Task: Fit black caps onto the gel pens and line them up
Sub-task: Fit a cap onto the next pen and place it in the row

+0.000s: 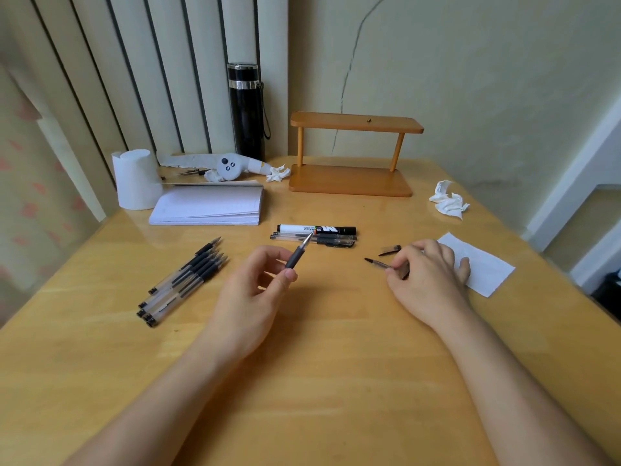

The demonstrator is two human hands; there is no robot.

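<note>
My left hand (258, 280) holds an uncapped gel pen (299, 253) by its black grip, tip pointing up and away. My right hand (426, 267) rests on the table with fingers closed on a black cap (378, 263) that lies pointing left. Another loose black cap (389, 250) lies just beyond it. Several uncapped gel pens (184, 280) lie side by side on the left of the wooden table (319, 364). Two capped gel pens (316, 238) lie in the middle, beside a white marker (316, 229).
A notepad (208, 206), paper roll (134, 179), black flask (247, 109) and wooden shelf (353, 156) stand at the back. Crumpled tissue (448, 200) and a white paper sheet (480, 267) lie on the right.
</note>
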